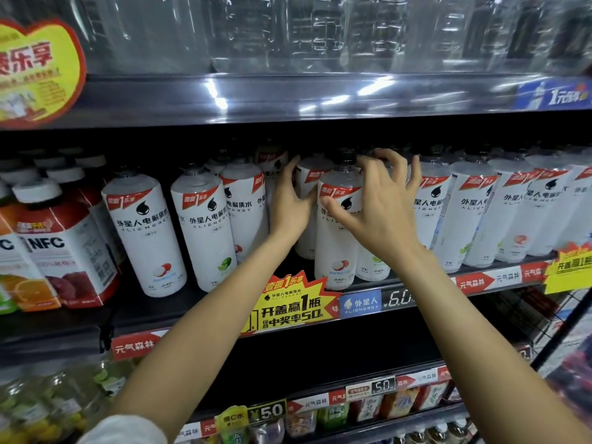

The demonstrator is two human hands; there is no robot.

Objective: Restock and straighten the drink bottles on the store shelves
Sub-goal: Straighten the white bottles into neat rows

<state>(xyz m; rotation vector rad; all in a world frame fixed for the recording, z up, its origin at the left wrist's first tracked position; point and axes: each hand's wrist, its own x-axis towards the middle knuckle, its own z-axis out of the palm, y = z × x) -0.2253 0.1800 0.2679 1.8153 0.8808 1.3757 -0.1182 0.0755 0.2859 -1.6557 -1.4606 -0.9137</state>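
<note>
A row of tall white Alienergy drink bottles with black caps fills the middle shelf (224, 318). One lychee-flavoured bottle (336, 245) stands at the shelf's front between my hands. My left hand (290, 209) reaches into the gap beside it, palm against a bottle (307, 187) further back, fingers straight. My right hand (381, 203) curls over the front bottle's shoulder, thumb across its label and fingers spread near the cap. More white bottles stand to the left (145, 238) and to the right (474, 213).
Squarish NFC juice bottles (61, 251) stand at the shelf's left end. Clear water bottles (320, 30) fill the shelf above. Yellow promotional tags (288, 306) and price labels hang on the shelf edge. Small drink bottles (368, 408) line the lower shelf.
</note>
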